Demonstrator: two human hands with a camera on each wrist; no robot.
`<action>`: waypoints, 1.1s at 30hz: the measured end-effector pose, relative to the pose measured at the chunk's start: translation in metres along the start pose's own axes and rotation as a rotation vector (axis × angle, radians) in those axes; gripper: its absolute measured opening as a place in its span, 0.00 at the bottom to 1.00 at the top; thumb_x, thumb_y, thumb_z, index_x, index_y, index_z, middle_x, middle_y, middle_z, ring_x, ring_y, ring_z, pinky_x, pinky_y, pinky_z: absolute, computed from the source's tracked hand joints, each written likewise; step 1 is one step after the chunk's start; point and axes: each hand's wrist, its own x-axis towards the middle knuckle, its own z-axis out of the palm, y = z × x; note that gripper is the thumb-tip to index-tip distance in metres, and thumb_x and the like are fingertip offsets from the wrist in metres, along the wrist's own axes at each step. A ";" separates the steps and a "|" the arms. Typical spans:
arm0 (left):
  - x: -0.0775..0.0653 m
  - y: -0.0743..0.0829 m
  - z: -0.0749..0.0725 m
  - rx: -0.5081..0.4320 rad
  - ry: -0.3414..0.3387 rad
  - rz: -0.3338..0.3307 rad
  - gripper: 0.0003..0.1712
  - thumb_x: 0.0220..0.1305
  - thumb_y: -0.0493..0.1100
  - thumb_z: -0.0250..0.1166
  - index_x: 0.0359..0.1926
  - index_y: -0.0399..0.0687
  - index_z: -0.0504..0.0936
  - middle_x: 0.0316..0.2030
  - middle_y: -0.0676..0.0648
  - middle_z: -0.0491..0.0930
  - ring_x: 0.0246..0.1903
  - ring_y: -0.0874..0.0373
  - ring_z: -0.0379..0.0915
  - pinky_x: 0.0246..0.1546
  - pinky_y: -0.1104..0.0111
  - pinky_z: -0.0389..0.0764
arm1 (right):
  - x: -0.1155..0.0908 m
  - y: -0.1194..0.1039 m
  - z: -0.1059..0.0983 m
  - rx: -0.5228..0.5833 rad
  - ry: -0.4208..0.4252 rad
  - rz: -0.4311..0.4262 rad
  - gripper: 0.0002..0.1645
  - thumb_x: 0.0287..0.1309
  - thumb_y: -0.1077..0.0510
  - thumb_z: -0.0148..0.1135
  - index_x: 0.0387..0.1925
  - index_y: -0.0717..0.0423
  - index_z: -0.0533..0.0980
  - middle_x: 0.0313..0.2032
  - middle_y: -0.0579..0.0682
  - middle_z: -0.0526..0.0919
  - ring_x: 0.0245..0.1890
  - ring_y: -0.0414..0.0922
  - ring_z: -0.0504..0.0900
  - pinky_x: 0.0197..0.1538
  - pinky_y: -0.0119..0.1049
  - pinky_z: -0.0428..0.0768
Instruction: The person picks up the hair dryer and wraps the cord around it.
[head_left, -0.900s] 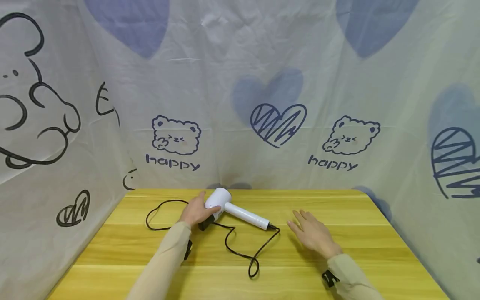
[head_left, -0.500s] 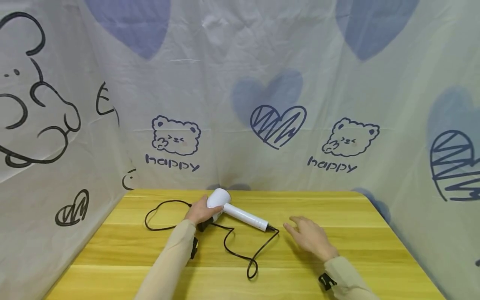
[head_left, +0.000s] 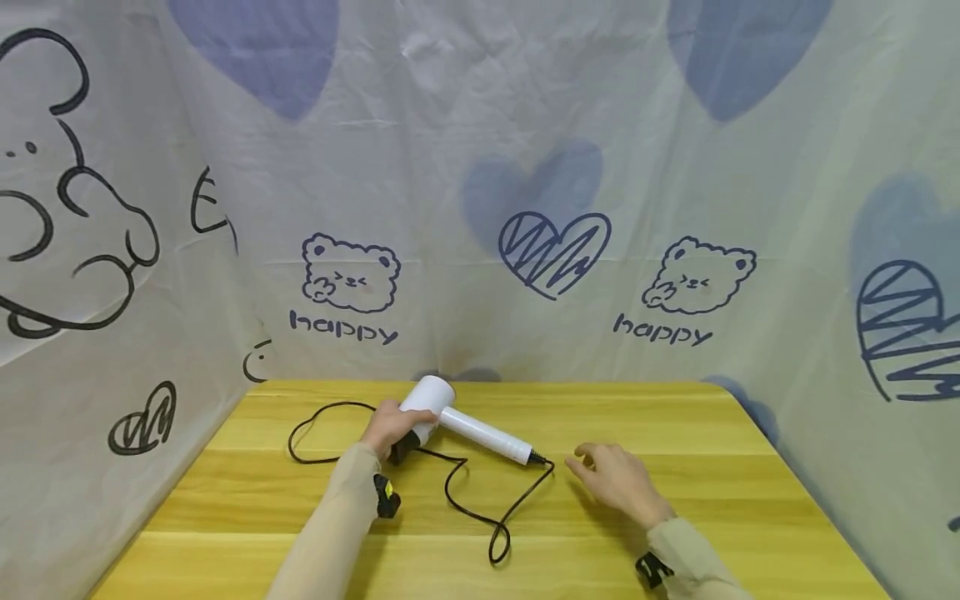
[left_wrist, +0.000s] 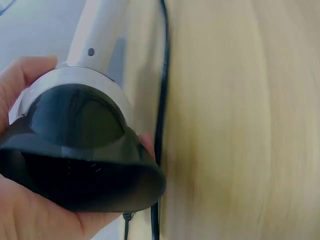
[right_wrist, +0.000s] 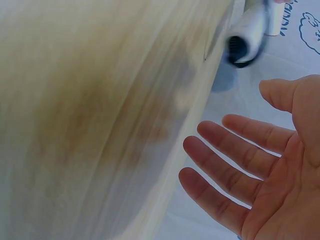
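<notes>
A white hair dryer (head_left: 483, 435) with a black nozzle (left_wrist: 80, 120) lies at an angle over the table, its handle pointing right and toward me. My left hand (head_left: 390, 425) grips its barrel near the nozzle, thumb on one side and fingers wrapped round the other. In the left wrist view the nozzle's wide mouth faces the camera. My right hand (head_left: 617, 482) hovers to the right of the handle's end, holding nothing. Its fingers (right_wrist: 225, 170) are spread and gently bent in the right wrist view. A black cord (head_left: 480, 515) leaves the handle's end.
The cord loops over the wooden table (head_left: 675, 550) in front of the dryer and again left of the left hand. A cloth backdrop (head_left: 465, 167) printed with hearts and bears rises behind the table's far edge and along both sides.
The left hand has shifted slightly with the hair dryer, which now sits a little further left. The right hand has come a bit nearer to me and its fingers have bent more.
</notes>
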 end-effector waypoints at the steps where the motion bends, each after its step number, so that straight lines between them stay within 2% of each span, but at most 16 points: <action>1: -0.001 0.000 -0.001 -0.040 -0.016 -0.017 0.39 0.50 0.53 0.73 0.54 0.31 0.70 0.48 0.35 0.74 0.40 0.47 0.75 0.35 0.65 0.81 | 0.000 0.000 0.000 0.003 0.000 0.000 0.22 0.66 0.45 0.58 0.51 0.57 0.81 0.41 0.52 0.87 0.39 0.47 0.85 0.44 0.48 0.84; 4: -0.006 0.001 -0.006 -0.159 -0.037 -0.059 0.40 0.51 0.55 0.73 0.56 0.32 0.69 0.49 0.35 0.73 0.39 0.50 0.76 0.33 0.67 0.81 | 0.000 -0.001 0.002 0.025 -0.011 0.003 0.21 0.66 0.46 0.59 0.50 0.56 0.82 0.39 0.50 0.88 0.37 0.44 0.85 0.42 0.47 0.84; 6: -0.010 0.001 -0.008 -0.277 -0.050 -0.089 0.41 0.53 0.55 0.72 0.59 0.33 0.68 0.51 0.35 0.73 0.40 0.50 0.76 0.34 0.66 0.82 | 0.000 -0.003 0.005 0.046 -0.016 0.013 0.20 0.66 0.46 0.59 0.49 0.56 0.82 0.38 0.49 0.88 0.36 0.42 0.84 0.42 0.46 0.84; 8: -0.012 0.004 -0.009 -0.389 -0.056 -0.095 0.43 0.53 0.53 0.72 0.62 0.34 0.66 0.52 0.35 0.73 0.40 0.50 0.76 0.35 0.64 0.83 | 0.001 -0.004 0.006 0.078 -0.002 0.012 0.19 0.67 0.46 0.59 0.48 0.56 0.82 0.37 0.48 0.88 0.32 0.40 0.83 0.42 0.46 0.84; 11: -0.016 0.011 -0.010 -0.506 -0.077 -0.084 0.43 0.54 0.50 0.72 0.64 0.36 0.63 0.52 0.34 0.73 0.39 0.50 0.77 0.36 0.60 0.85 | 0.005 -0.005 0.006 0.135 0.047 0.013 0.19 0.68 0.46 0.57 0.47 0.54 0.83 0.35 0.46 0.87 0.30 0.37 0.81 0.43 0.45 0.83; 13: -0.020 0.014 -0.011 -0.517 -0.090 -0.069 0.43 0.54 0.49 0.72 0.65 0.36 0.63 0.51 0.33 0.73 0.38 0.50 0.78 0.37 0.58 0.86 | 0.006 -0.007 0.004 0.214 0.065 0.022 0.20 0.70 0.46 0.54 0.49 0.54 0.82 0.36 0.46 0.87 0.29 0.38 0.81 0.43 0.44 0.83; 15: -0.023 0.015 -0.011 -0.519 -0.090 -0.064 0.42 0.54 0.48 0.72 0.65 0.36 0.64 0.52 0.33 0.74 0.38 0.50 0.79 0.37 0.58 0.86 | 0.008 -0.009 0.003 0.324 0.063 0.037 0.23 0.72 0.45 0.50 0.52 0.56 0.81 0.40 0.49 0.87 0.35 0.41 0.83 0.46 0.44 0.83; 18: -0.029 0.016 -0.010 -0.502 -0.071 -0.052 0.42 0.55 0.48 0.71 0.65 0.36 0.64 0.53 0.33 0.74 0.40 0.50 0.79 0.39 0.60 0.85 | 0.008 -0.014 0.003 0.508 0.013 0.024 0.28 0.76 0.46 0.43 0.59 0.63 0.75 0.48 0.58 0.84 0.44 0.51 0.84 0.51 0.48 0.83; 22: -0.033 0.021 -0.005 -0.520 -0.025 -0.038 0.42 0.54 0.47 0.72 0.65 0.36 0.64 0.53 0.35 0.74 0.41 0.51 0.77 0.38 0.63 0.85 | 0.010 -0.020 0.002 0.689 -0.090 -0.077 0.30 0.78 0.49 0.38 0.63 0.69 0.69 0.57 0.68 0.77 0.57 0.62 0.77 0.58 0.54 0.79; 25: -0.035 0.024 -0.001 -0.614 -0.018 -0.037 0.41 0.55 0.48 0.72 0.64 0.37 0.63 0.49 0.37 0.75 0.38 0.52 0.78 0.35 0.62 0.85 | 0.011 -0.024 0.004 0.746 -0.129 -0.121 0.26 0.77 0.51 0.42 0.61 0.67 0.70 0.57 0.68 0.76 0.59 0.61 0.76 0.54 0.49 0.81; 27: -0.035 0.027 0.001 -0.691 -0.026 -0.034 0.40 0.57 0.49 0.71 0.64 0.37 0.63 0.44 0.39 0.77 0.35 0.53 0.79 0.32 0.61 0.85 | 0.012 -0.028 0.005 0.755 -0.105 -0.107 0.22 0.75 0.53 0.46 0.57 0.66 0.73 0.54 0.65 0.79 0.56 0.57 0.78 0.49 0.40 0.83; 29: -0.035 0.029 0.001 -0.769 -0.046 -0.038 0.39 0.59 0.51 0.70 0.63 0.37 0.62 0.40 0.42 0.77 0.32 0.54 0.79 0.31 0.60 0.85 | 0.014 -0.030 0.007 0.775 -0.049 -0.057 0.19 0.74 0.55 0.49 0.52 0.65 0.76 0.48 0.61 0.83 0.50 0.52 0.81 0.43 0.34 0.82; 33: -0.035 0.031 -0.001 -0.864 -0.092 -0.046 0.36 0.61 0.48 0.66 0.63 0.38 0.60 0.37 0.43 0.78 0.32 0.53 0.80 0.33 0.58 0.85 | 0.023 -0.027 0.002 0.919 0.110 0.103 0.17 0.73 0.58 0.49 0.50 0.69 0.76 0.38 0.55 0.82 0.39 0.43 0.84 0.43 0.32 0.84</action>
